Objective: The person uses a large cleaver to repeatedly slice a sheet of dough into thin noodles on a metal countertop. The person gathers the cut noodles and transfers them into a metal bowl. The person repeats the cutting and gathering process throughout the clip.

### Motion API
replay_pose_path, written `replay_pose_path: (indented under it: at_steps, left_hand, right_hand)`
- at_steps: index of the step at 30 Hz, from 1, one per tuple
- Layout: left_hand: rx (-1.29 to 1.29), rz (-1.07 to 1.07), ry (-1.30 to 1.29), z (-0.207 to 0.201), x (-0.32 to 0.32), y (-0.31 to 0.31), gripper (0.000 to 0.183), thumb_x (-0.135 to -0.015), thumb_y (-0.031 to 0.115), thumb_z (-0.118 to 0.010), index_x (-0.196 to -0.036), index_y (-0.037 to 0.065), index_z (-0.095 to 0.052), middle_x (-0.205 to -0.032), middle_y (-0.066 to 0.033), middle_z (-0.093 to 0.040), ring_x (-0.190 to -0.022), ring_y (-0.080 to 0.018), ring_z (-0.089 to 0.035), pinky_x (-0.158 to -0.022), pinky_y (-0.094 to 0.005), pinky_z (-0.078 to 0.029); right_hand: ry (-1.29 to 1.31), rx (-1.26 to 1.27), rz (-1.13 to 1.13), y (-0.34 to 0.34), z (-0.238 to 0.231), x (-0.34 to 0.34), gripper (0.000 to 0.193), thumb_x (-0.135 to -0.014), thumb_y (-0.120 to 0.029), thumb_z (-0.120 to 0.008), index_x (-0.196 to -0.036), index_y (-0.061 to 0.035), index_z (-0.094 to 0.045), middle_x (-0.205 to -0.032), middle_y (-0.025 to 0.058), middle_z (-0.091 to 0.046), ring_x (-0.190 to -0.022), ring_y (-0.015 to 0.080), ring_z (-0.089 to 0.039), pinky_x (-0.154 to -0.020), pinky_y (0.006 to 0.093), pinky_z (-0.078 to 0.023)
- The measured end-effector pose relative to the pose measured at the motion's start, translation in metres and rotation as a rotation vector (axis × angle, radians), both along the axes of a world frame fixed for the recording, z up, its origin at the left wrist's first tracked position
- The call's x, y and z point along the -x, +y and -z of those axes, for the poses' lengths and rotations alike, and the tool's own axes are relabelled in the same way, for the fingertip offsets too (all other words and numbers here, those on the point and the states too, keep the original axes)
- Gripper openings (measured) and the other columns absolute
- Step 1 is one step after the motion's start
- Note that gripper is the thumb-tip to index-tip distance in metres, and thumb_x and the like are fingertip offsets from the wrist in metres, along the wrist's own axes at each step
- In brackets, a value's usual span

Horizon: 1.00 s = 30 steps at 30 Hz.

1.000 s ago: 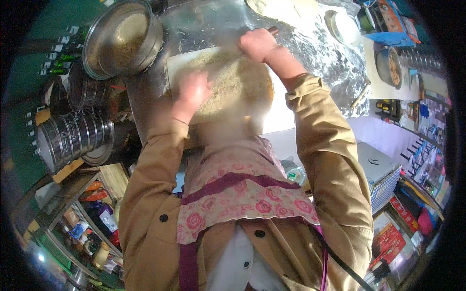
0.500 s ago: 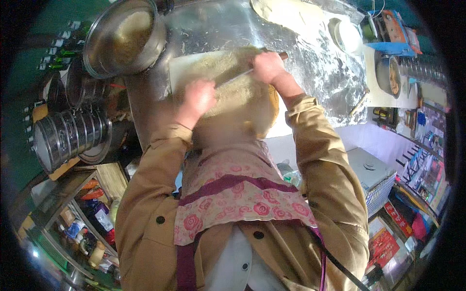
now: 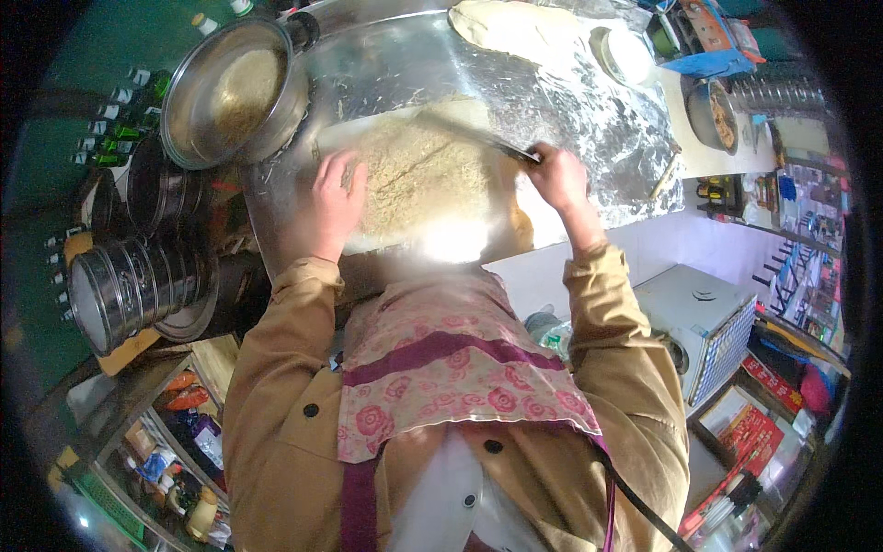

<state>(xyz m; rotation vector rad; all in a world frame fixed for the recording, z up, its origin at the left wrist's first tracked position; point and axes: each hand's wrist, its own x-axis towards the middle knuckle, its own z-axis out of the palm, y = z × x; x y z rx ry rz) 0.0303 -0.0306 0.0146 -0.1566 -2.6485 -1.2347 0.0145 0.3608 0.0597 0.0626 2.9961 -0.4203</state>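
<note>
My right hand [image 3: 559, 177] grips the dark handle of a knife [image 3: 483, 138], whose blurred blade reaches leftward over the chopped food. A wide layer of finely chopped, pale yellow-green food [image 3: 418, 179] covers most of a cutting board [image 3: 522, 228]. At the left edge of this layer is my left hand [image 3: 338, 204], holding nothing, its fingers slightly bent and thumb apart. Bright sunlight washes out the board's near edge.
A big metal bowl [image 3: 244, 97] with pale chopped food stands at the upper left. Dough [image 3: 506, 28] lies at the far side of the floury metal table [image 3: 368, 69], near a white bowl [image 3: 624, 57]. Stacked metal steamers [image 3: 138, 281] are on the left; a grey box [image 3: 694, 308] sits lower right.
Both hands were on the knife over the board. My left hand has let go and moved left and nearer; my right hand has moved right and nearer with the knife.
</note>
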Motion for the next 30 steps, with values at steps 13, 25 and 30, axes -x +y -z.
replay_pose_path:
  at_steps: [13, 25, 30]
  left_hand:
    - [0.222, 0.001, -0.100, 0.073, -0.026, -0.008, 0.075, -0.099, 0.033, -0.064, -0.158, -0.004, -0.034, -0.164, -0.0251, -0.036, -0.151, -0.0395, -0.036, -0.124, -0.0479, -0.031]
    - [0.217, -0.043, -0.038, 0.075, -0.032, -0.006, 0.071, -0.097, 0.036, -0.064, -0.154, 0.000, -0.042, -0.162, -0.0198, -0.042, -0.148, -0.0371, -0.040, -0.123, -0.0466, -0.033]
    - [0.212, -0.042, -0.037, 0.073, -0.031, -0.006, 0.070, -0.098, 0.035, -0.063, -0.155, 0.001, -0.042, -0.162, -0.0199, -0.042, -0.148, -0.0374, -0.041, -0.122, -0.0466, -0.035]
  right_hand:
    - [0.070, 0.214, 0.137, -0.079, 0.060, -0.092, 0.028, -0.087, -0.024, -0.069, -0.105, -0.0032, -0.074, -0.088, 0.0250, -0.073, -0.084, 0.0449, -0.072, -0.076, 0.0518, -0.058]
    - [0.055, 0.102, -0.106, -0.043, 0.047, 0.013, 0.022, -0.088, -0.025, -0.067, -0.100, -0.0078, -0.073, -0.091, 0.0221, -0.073, -0.086, 0.0457, -0.070, -0.077, 0.0542, -0.056]
    - [-0.056, -0.091, -0.321, -0.058, 0.059, 0.033, 0.030, -0.094, -0.037, -0.065, -0.108, -0.0114, -0.073, -0.097, 0.0205, -0.073, -0.090, 0.0426, -0.070, -0.078, 0.0521, -0.057]
